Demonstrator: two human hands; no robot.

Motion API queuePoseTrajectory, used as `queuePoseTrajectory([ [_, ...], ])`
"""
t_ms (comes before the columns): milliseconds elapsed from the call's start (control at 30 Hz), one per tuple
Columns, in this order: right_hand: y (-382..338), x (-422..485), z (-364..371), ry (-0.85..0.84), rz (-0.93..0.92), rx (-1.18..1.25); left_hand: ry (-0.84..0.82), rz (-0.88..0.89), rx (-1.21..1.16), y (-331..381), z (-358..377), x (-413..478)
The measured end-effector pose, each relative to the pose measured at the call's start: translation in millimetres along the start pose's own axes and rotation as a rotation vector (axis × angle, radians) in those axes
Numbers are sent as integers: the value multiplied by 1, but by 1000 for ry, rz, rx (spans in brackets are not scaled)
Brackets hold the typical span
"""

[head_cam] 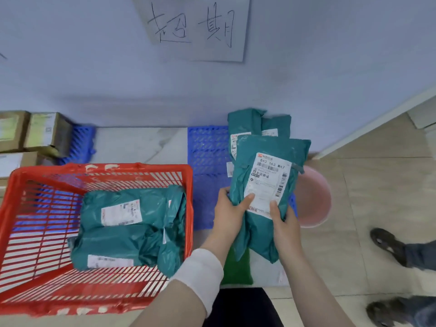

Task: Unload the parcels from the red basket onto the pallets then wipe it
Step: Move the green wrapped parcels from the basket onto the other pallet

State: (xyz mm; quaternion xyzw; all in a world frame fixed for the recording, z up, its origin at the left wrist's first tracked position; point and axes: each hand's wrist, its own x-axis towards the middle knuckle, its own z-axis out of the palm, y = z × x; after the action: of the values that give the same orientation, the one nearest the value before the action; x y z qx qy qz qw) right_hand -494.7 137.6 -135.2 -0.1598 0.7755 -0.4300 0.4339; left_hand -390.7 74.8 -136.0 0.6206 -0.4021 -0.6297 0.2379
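Observation:
A red plastic basket (21, 208) stands at the lower left with teal parcel bags (122, 223) lying inside it. To its right, both hands hold one teal parcel (264, 156) with a white shipping label above the blue pallet (207, 149). My left hand (230, 213) grips its lower left edge. My right hand (284, 223) grips its lower right, thumb on the label. Two more teal parcels (250, 121) lean on the pallet against the wall behind it.
Cardboard boxes (35, 133) sit on another blue pallet (81, 142) at the far left. A pink bucket (313, 197) stands right of the pallet. Another person's feet (389, 246) are at the right edge. A handwritten paper sign (195, 24) hangs on the wall.

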Motion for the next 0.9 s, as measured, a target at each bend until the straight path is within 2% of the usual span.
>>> queuePoseTrajectory([
  [267, -18, 120, -23, -44, -8, -99, 20, 7, 123, 22, 62, 70],
  [533, -30, 237, -17, -83, -125, -231, 104, 49, 178, 39, 110, 161],
  [667, -17, 281, -10, -52, -99, -403, 91, 68, 371, 26, 122, 195],
  [800, 4, 297, -11, -73, -31, -462, 65, 117, 563, 15, 126, 201],
  [900, 9, 303, -9, -59, -2, -536, 111, 179, 607, 12, 124, 200],
])
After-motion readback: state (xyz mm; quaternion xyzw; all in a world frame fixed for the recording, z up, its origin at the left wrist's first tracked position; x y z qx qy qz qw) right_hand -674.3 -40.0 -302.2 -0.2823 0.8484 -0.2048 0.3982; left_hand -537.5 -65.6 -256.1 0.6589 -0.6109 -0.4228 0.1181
